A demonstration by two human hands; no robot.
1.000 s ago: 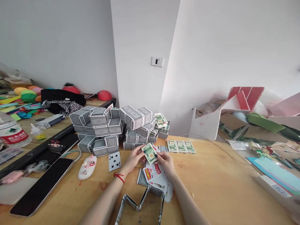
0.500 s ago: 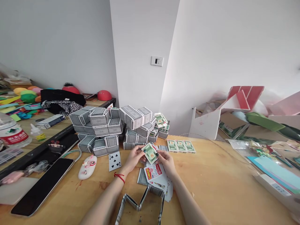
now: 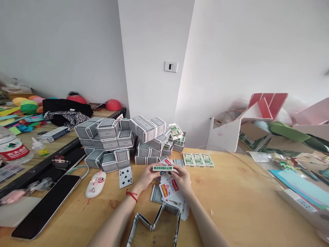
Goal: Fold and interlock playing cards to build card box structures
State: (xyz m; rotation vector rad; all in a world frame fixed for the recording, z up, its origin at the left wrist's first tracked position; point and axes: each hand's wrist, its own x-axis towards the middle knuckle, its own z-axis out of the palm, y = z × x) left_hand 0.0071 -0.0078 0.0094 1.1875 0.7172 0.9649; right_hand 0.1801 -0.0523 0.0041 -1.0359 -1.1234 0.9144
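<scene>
A green-and-white card box [image 3: 162, 168] is held level between both hands, its narrow side facing me. My left hand [image 3: 147, 176] grips its left end, with a red string on the wrist. The right end is pinched by my right hand [image 3: 181, 176]. Beneath them lie loose playing cards [image 3: 180, 197] and a red-and-white poker card [image 3: 169, 188]. Behind the hands stand stacked blocks folded from grey patterned cards [image 3: 145, 128]. A five of spades [image 3: 125, 177] lies left of my left hand. Three green card boxes [image 3: 197, 159] lie in a row at the right.
Nearest me stands a zigzag frame of folded cards [image 3: 154, 223]. To the left are a white mouse [image 3: 96, 184], a black phone [image 3: 47, 206] and a water bottle [image 3: 12, 145]. A white power strip [image 3: 299, 202] and blue paper [image 3: 303, 187] lie at the right.
Both hands have tipped the green box, so its narrow side shows instead of its broad face. The view has shifted very slightly.
</scene>
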